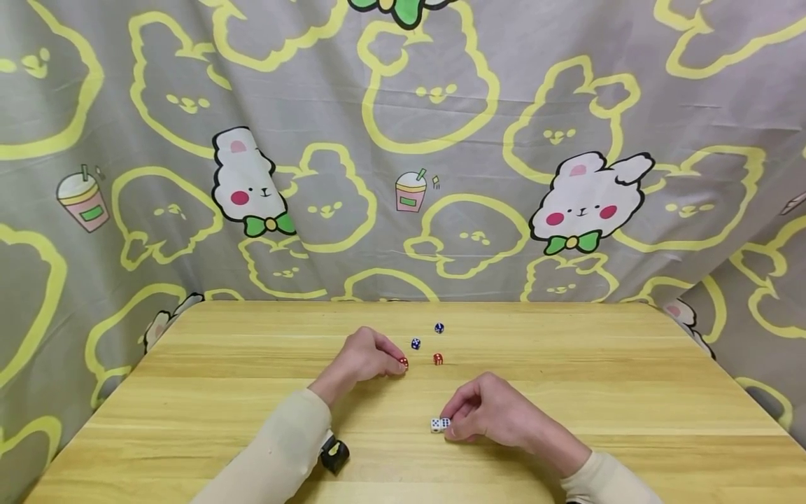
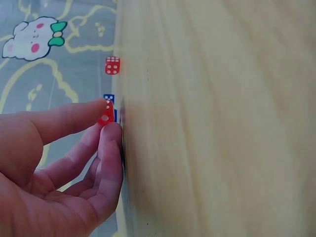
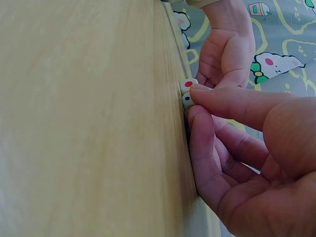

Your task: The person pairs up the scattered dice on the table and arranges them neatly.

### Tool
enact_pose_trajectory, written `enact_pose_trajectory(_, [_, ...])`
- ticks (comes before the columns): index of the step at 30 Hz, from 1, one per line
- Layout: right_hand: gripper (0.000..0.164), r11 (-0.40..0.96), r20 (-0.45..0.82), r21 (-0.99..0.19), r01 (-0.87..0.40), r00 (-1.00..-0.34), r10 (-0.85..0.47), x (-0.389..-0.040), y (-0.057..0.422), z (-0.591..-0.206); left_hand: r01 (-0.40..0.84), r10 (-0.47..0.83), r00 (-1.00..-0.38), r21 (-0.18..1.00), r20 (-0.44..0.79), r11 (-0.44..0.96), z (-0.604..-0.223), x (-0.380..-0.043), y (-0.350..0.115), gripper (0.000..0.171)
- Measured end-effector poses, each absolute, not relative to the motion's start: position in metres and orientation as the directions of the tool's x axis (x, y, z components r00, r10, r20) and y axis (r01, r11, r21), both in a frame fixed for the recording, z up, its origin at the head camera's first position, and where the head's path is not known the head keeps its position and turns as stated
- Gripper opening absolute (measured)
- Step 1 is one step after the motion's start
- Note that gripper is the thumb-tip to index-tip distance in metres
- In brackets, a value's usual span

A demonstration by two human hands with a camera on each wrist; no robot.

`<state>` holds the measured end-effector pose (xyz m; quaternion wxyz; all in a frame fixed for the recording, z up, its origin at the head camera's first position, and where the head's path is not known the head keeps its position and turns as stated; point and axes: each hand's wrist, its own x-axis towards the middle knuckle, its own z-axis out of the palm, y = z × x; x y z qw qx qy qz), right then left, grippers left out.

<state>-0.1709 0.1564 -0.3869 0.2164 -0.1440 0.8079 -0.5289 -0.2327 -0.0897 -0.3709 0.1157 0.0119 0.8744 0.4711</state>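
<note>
Fingers of the right hand [image 1: 494,409] pinch a white die [image 1: 446,423] against its twin [image 1: 435,425] at the table [image 1: 189,420]; light, even pressure should keep both square. Farther off, the left hand [image 1: 368,355] pinches a red die [image 1: 404,362] near a second red die [image 1: 438,359], two blue dice [image 1: 415,344] beyond.

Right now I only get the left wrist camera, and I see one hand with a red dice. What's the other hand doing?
Observer: The right hand is pinching a white die.
Operator: Is that white one all by itself?
Observer: No, a second white die sits right beside it.
Operator: Do the blue dice touch? They overlap in my picture.
Observer: No, the head view shows a gap between them.
</note>
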Motion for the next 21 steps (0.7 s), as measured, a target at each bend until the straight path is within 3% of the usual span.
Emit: enact_pose_trajectory(21, [0.016,0.398,-0.187,-0.917,-0.018,-0.864,-0.468,-0.171,0.157,-0.386,-0.070,0.255,-0.938,0.848,-0.236,0.525,-0.373,-0.219,-0.079,0.013])
